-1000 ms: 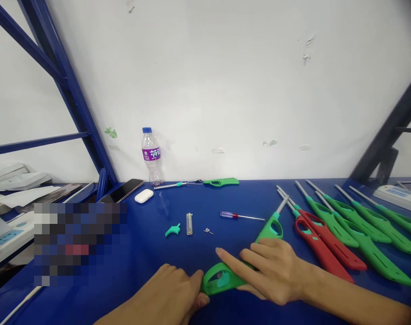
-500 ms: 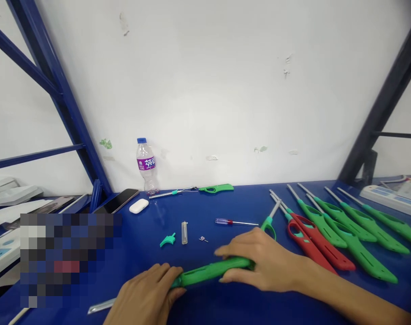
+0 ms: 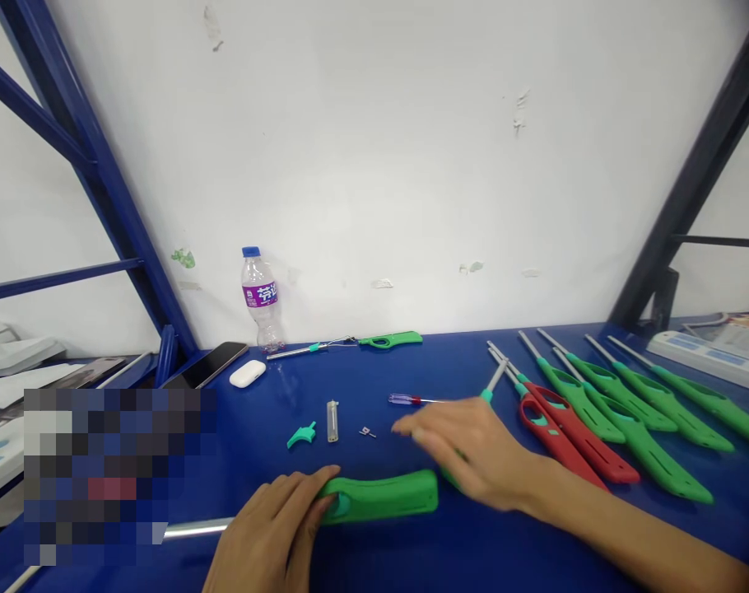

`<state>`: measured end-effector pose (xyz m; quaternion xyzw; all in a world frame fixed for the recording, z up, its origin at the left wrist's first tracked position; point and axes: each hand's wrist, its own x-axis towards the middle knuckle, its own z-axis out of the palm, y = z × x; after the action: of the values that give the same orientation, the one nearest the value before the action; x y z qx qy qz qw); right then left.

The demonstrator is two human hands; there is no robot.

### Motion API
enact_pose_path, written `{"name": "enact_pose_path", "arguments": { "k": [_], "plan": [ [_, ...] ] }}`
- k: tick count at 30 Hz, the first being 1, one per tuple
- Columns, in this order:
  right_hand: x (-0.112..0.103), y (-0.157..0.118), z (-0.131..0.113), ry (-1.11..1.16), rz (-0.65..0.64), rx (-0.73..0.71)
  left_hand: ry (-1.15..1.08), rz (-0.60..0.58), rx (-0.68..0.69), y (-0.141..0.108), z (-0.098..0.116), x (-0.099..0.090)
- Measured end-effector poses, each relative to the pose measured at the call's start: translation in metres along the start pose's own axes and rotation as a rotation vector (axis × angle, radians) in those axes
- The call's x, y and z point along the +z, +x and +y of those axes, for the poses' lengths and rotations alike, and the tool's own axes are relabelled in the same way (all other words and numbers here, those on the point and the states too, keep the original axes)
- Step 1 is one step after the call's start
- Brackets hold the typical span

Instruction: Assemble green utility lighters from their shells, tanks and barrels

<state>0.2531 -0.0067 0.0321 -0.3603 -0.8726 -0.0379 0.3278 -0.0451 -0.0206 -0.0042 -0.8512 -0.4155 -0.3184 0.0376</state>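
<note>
My left hand (image 3: 267, 527) is closed around a green long-nosed lighter (image 3: 387, 498) near its trigger. The lighter's metal tube points left and its handle end points right. My right hand (image 3: 482, 453) is off that lighter, fingers stretched out just right of small metal bits (image 3: 367, 431). Beneath it lies another green lighter (image 3: 452, 479), mostly covered by the hand. A screwdriver (image 3: 411, 399) with a clear purple handle rests behind my right fingers, its tip hidden. Left of the metal bits are a clear fuel tank (image 3: 332, 422) and a teal trigger (image 3: 301, 435).
Several green lighters (image 3: 652, 457) and red lighters (image 3: 565, 449) lie on the right. At the back are a plastic bottle (image 3: 262, 298), a white case (image 3: 247, 374), a phone (image 3: 217, 364) and a lighter with its tube detached (image 3: 392, 339). A power strip (image 3: 708, 358) sits far right.
My right hand has let go of the held lighter and moved up and right. The lighter has turned, showing its broad side, still in my left hand.
</note>
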Motion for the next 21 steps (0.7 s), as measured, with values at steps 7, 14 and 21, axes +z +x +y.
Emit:
{"name": "enact_pose_path", "arguments": {
  "k": [7,14,21],
  "plan": [
    [0.002,0.005,0.049,-0.205,-0.209,0.301,0.054,-0.196,-0.027,0.001,-0.013,0.002],
    [0.003,0.007,0.046,-0.258,-0.309,0.278,0.077,-0.124,0.002,-0.007,-0.008,0.007],
    [0.01,0.011,0.035,-0.272,-0.269,0.215,0.186,-0.004,0.176,0.003,0.001,0.003]
  ]
}}
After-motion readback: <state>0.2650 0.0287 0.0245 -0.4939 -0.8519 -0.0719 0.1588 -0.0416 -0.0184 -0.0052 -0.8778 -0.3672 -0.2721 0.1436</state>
